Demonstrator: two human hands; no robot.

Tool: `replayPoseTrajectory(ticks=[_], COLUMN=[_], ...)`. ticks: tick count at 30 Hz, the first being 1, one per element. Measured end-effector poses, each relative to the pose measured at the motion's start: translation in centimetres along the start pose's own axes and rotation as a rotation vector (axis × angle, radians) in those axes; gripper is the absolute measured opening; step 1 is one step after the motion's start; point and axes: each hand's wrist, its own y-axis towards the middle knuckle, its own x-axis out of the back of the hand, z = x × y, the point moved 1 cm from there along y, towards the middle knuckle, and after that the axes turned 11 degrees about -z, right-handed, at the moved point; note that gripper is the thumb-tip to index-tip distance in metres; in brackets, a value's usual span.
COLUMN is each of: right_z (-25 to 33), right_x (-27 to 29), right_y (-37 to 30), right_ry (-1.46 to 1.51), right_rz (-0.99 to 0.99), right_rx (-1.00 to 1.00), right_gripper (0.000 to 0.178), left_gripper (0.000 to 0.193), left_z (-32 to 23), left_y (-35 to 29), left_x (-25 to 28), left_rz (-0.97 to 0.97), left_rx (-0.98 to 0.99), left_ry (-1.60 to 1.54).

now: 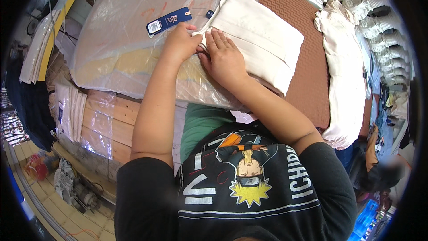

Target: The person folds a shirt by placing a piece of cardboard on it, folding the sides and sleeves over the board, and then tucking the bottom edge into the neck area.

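Observation:
A folded cream garment, its fabric smooth and creased in straight lines, lies on a plastic-covered surface and partly on a brown textured mat. My left hand is closed at the garment's left edge, thumb and fingers gripping the cloth there. Flat on the cloth just beside it rests my right hand, fingers stretched out and thumb toward the edge. A dark blue hang tag with a white label lies left of the garment, above my left hand. A smaller dark tag sits at the garment's edge.
Along the mat's right side lies a long pile of cream cloth. White machine parts line the far right, where another person is partly visible. Packed cream garments lie at left near wooden boards. A yellow-edged shelf stands upper left.

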Motion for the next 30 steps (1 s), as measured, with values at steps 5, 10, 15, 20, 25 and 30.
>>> replayPoseTrajectory(ticks=[5,10,15,20,25,30], right_z=[-0.6,-0.1,-0.4,-0.6,-0.8,-0.7], right_x=[-0.3,1.9,1.4,1.3,1.2,1.9], right_y=[0.7,1.7,1.4,1.2,1.1,1.3], right_ry=[0.019,0.089,0.099,0.094,0.11,0.182], right_rz=[-0.05,0.047,0.006,0.0,-0.023,0.035], right_rx=[-0.012,-0.115,-0.086,-0.078,-0.074,-0.108], right_gripper=[0.036,0.025,0.024,0.028,0.032,0.031], left_gripper=[0.037,0.031,0.03,0.033,0.026,0.043], left_z=[-0.7,-2.3,-5.5,-7.5,-8.4,-7.5], left_y=[-1.2,2.1,9.9,14.1,15.2,14.8], left_x=[0.0,2.3,-0.9,-5.8,-6.9,-3.4], left_rz=[0.046,-0.137,-0.09,-0.008,0.109,-0.01], left_rx=[0.073,-0.244,-0.606,-0.662,-0.521,-1.406], left_ry=[-0.28,-0.058,0.275,0.506,0.732,0.858])
